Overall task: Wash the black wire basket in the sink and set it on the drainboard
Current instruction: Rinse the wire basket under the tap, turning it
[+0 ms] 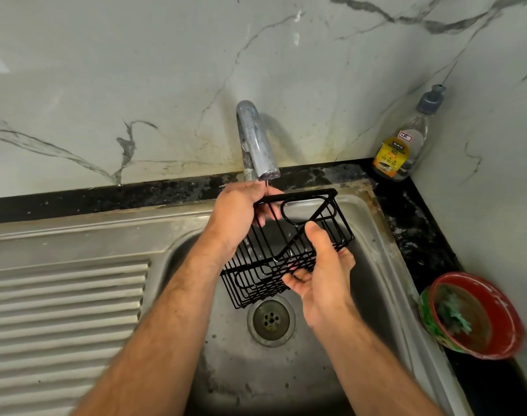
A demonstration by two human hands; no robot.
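The black wire basket [265,265] is held tilted over the steel sink [385,265], just below the tap spout [257,145]. My left hand [236,217] grips its far upper rim, fingers curled round the flat black bar. My right hand [319,271] holds the near right side from below, thumb on top of the wires and fingers underneath. A thin thread of water falls from the spout onto the rim. The ribbed drainboard [64,313] lies to the left of the basin.
A drain strainer [271,318] sits in the basin floor under the basket. A dishwash gel bottle [406,139] stands in the back right corner of the black counter. A red bowl [472,316] with a green scrubber inside stands on the counter at the right.
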